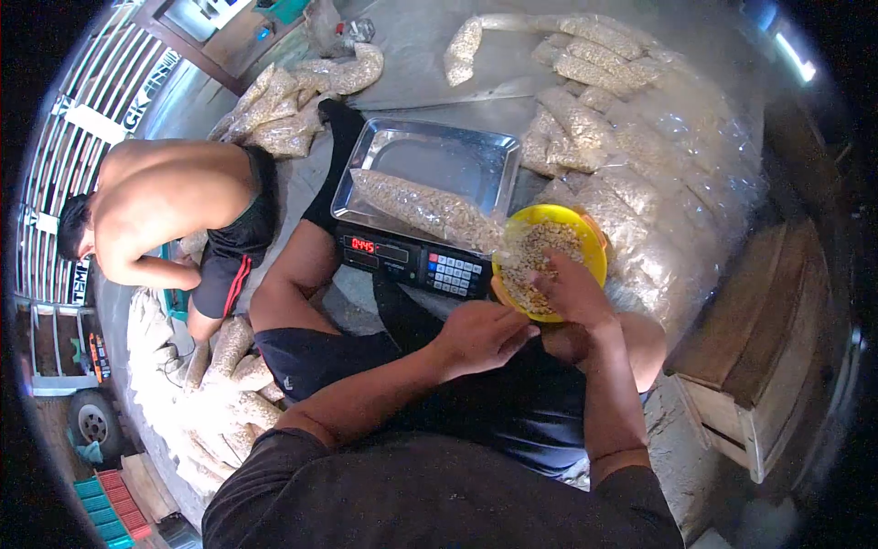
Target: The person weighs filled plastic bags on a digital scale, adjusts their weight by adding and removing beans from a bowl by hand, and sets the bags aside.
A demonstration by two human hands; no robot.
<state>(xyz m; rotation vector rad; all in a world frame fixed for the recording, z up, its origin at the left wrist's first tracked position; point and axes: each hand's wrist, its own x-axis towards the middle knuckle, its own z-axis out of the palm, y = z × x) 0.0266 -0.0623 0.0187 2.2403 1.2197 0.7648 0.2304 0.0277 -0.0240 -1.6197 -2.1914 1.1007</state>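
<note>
A yellow bowl (599, 252) of pale nuts or beans sits by my right knee. My right hand (572, 291) is inside it, its fingers in the contents and partly hidden. Just left of the bowl, my left hand (485, 337) is closed, with fingertips pressed together near the bowl's lower rim; whatever it may hold is too small to name. A long filled clear bag (421, 209) lies slanted on the metal tray (439, 151) of a digital scale (402, 261), its end reaching the bowl. The red display reads about 0445.
Many filled clear bags (585, 137) are heaped at the right and back, others (242, 393) at the left. Another person (174, 197) bends over at the left. A wooden box (750, 339) stands at the right, a wheel (94, 422) at the lower left.
</note>
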